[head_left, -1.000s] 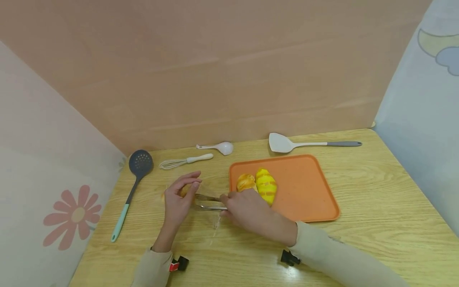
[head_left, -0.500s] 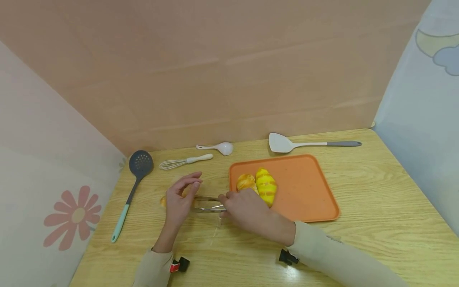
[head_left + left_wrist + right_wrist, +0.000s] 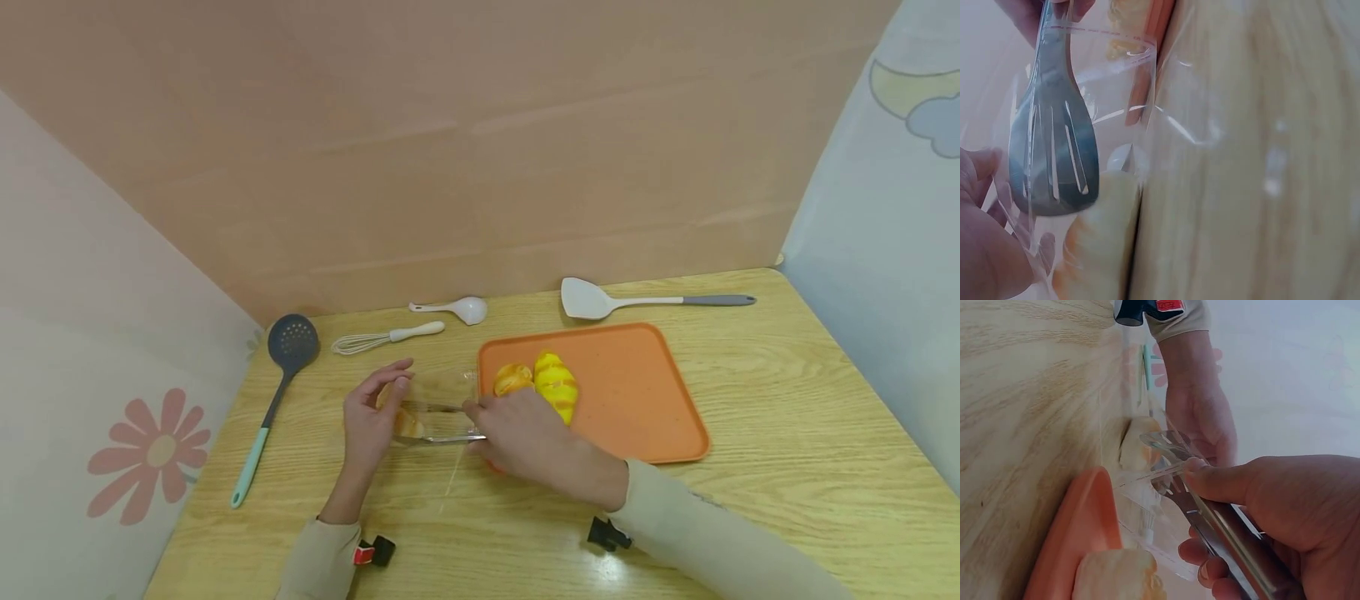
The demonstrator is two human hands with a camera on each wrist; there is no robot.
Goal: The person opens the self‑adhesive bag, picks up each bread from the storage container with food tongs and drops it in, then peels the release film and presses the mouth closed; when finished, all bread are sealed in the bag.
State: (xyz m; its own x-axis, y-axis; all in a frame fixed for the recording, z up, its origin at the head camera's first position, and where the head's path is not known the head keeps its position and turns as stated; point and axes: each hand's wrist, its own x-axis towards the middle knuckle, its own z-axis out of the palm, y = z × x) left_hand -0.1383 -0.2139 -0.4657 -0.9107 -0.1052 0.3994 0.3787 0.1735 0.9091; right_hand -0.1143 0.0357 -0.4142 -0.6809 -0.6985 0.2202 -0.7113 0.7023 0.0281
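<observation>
In the head view, my right hand (image 3: pixel 525 429) grips metal tongs (image 3: pixel 450 437) over the left edge of the orange tray. Their slotted ends (image 3: pixel 1054 156) reach inside a clear plastic bag (image 3: pixel 1116 78), with the two arms spread apart. A golden-brown bread roll (image 3: pixel 1100 231) lies in the bag beyond the tong ends; in the head view this bread (image 3: pixel 408 423) shows just right of my left hand (image 3: pixel 371 417). That hand pinches the side of the bag between thumb and fingers (image 3: pixel 988 162).
The orange tray (image 3: pixel 637 408) bears a yellow striped bread (image 3: pixel 556 383) and a brown roll (image 3: pixel 513 378). Behind lie a whisk (image 3: pixel 386 337), a white spoon (image 3: pixel 468 310) and a white spatula (image 3: pixel 588 300). A dark skimmer (image 3: pixel 292 342) lies at the left. A wall stands behind the table.
My right hand has shifted slightly right with the tongs. The bread, mostly behind my left hand before, now shows on its right side, and more of the bag is visible.
</observation>
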